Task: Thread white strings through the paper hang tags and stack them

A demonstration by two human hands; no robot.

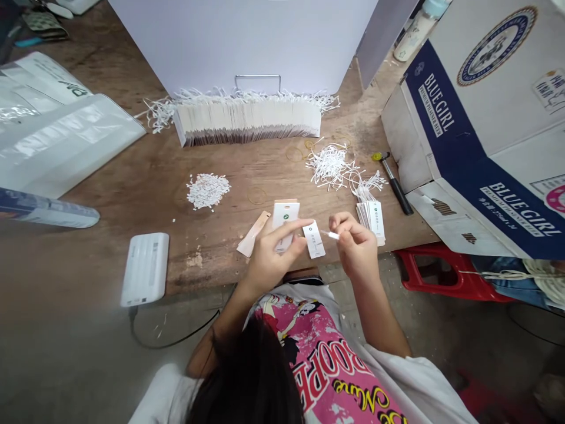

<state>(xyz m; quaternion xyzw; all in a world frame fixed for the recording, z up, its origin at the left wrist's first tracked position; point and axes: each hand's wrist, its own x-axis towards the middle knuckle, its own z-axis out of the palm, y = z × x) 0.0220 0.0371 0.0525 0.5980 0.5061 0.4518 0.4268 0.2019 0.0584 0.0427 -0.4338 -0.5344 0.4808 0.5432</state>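
My right hand point(358, 241) is closed in a pinch on a white hang-tag string point(332, 235), whose small white end sticks out to the left. My left hand point(274, 250) has its index finger stretched out and its thumb apart, over a stack of white hang tags point(286, 212). Between the hands a single printed hang tag point(313, 241) lies near the table edge. Brownish tag strips point(255, 233) lie left of the stack. A bundle of strung tags point(371, 219) is just beyond my right hand. Loose white strings point(330, 165) are heaped farther back.
A long row of strung tags point(249, 121) stands against a pale box point(247, 47). Small white pieces point(208, 191) form a pile at left. A power bank point(145, 268), a small hammer point(395, 182), a plastic bag point(88, 138) and a beer carton point(468, 147) lie around.
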